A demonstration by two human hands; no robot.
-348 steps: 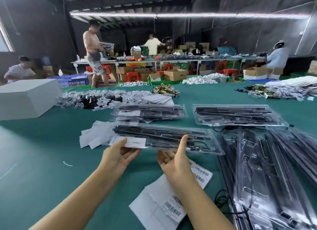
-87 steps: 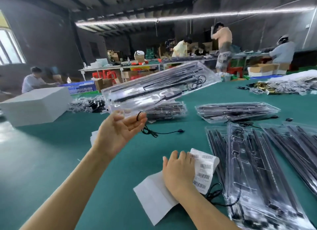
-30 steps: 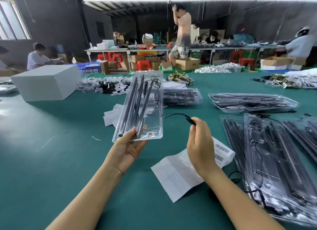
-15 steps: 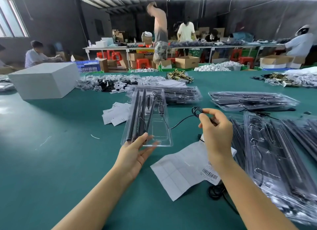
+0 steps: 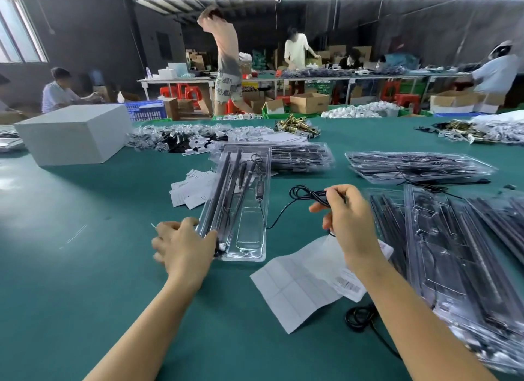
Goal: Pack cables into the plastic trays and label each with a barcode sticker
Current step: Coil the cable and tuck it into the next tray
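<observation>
My left hand grips the near left corner of the clear plastic tray, which lies flat on the green table at the centre of the frame. My right hand, right of centre, pinches the looped end of the black cable that trails from the tray's right edge. The barcode sticker sheet lies under that wrist.
</observation>
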